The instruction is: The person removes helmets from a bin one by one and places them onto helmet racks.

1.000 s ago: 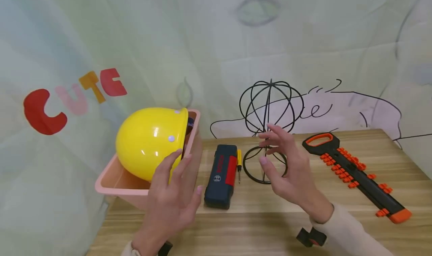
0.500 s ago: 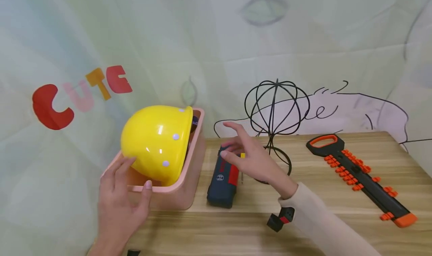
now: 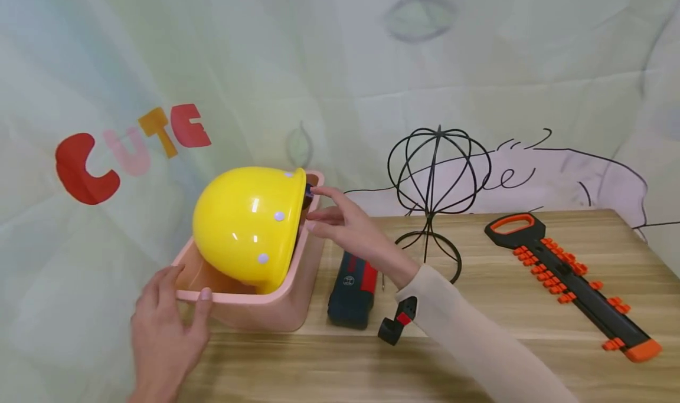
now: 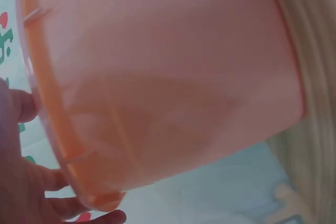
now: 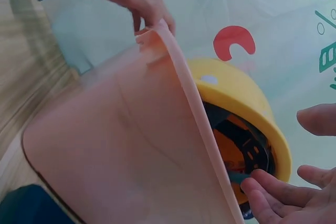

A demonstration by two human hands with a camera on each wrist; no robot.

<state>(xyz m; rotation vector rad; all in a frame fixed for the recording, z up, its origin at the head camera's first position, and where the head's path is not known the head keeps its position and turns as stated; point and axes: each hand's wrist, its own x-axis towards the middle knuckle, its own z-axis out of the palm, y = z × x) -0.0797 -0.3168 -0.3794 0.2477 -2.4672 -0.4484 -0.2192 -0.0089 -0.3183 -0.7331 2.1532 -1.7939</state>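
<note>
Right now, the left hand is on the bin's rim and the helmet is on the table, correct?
Not quite: the head view shows the helmet in the bin, not on the table. The left hand is on the bin's rim, as you say.

A pale, creased cloth (image 3: 319, 66) is hanging behind a wood-grain table (image 3: 297, 367), and colourful printed letters (image 3: 183, 128) are spelling CUTE on the cloth's left.

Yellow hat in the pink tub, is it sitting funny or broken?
Yes, it sits funny. The yellow hat lies tipped over in the pink tub, its opening facing sideways, so a black strap shows inside. That looks odd because hats usually sit opening down. I can't see any cracks.
</note>
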